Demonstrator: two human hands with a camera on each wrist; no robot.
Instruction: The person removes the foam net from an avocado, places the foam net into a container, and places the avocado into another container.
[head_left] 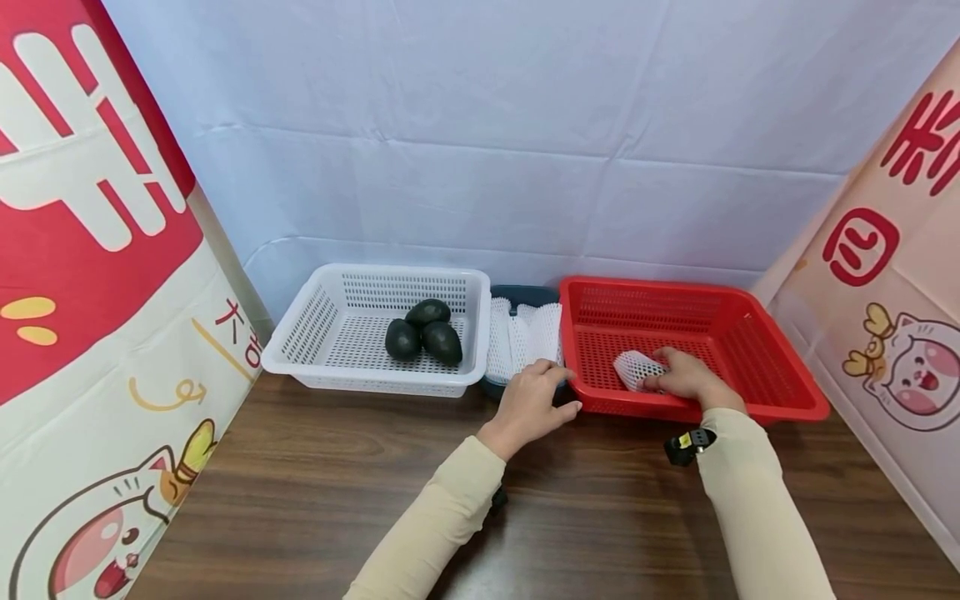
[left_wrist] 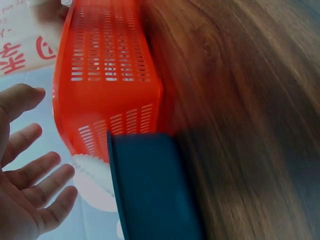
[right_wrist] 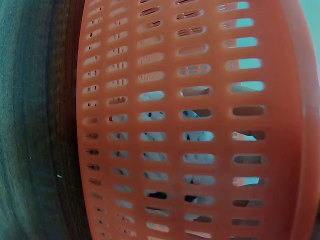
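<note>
In the red basket (head_left: 780, 367), my right hand (head_left: 684, 377) holds a plump avocado wrapped in white foam net (head_left: 632, 367), thumb and fingers about its right end. Through the slots of the basket wall (right_wrist: 170, 125) in the right wrist view, patches of white net show; that hand is mostly hidden there. My left hand (head_left: 531, 407) hovers at the front of a dark blue bin (left_wrist: 152, 185), near the red basket's left corner. Its fingers are spread and hold nothing in the left wrist view. White foam net sleeves (head_left: 525, 333) lie in the bin.
To the left, a white basket (head_left: 300, 362) contains three dark avocados (head_left: 429, 312). All the containers stand side by side on a brown wooden table (head_left: 337, 492), against a pale cloth backdrop (head_left: 480, 167). Printed cloths hang at both sides.
</note>
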